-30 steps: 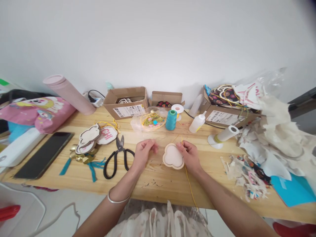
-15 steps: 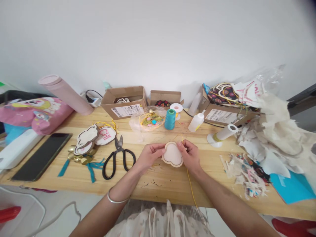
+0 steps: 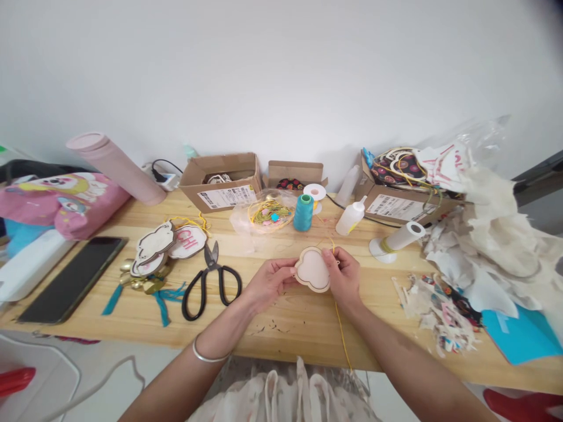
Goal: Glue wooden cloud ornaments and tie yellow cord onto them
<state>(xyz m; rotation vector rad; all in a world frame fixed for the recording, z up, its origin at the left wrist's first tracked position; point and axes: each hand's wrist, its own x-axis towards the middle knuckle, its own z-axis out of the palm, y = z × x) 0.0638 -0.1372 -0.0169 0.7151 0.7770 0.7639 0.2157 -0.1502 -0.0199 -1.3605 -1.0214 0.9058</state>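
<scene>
A cloud-shaped wooden piece with a pale face is held just above the wooden table, tilted up toward me. My left hand pinches its left edge. My right hand grips its right edge, fingers closed. A yellow cord runs from the right hand down over the table's front edge. Black scissors lie shut just left of my left hand. A teal thread spool stands behind the piece.
Finished cloud pieces with teal tassels and a phone lie at the left. Cardboard boxes line the wall. A glue bottle, a white roll, paper scraps and crumpled fabric fill the right.
My left hand has moved right and taken hold of the cloud piece's left edge. Both hands have lifted the piece off the table and tilted it up.
</scene>
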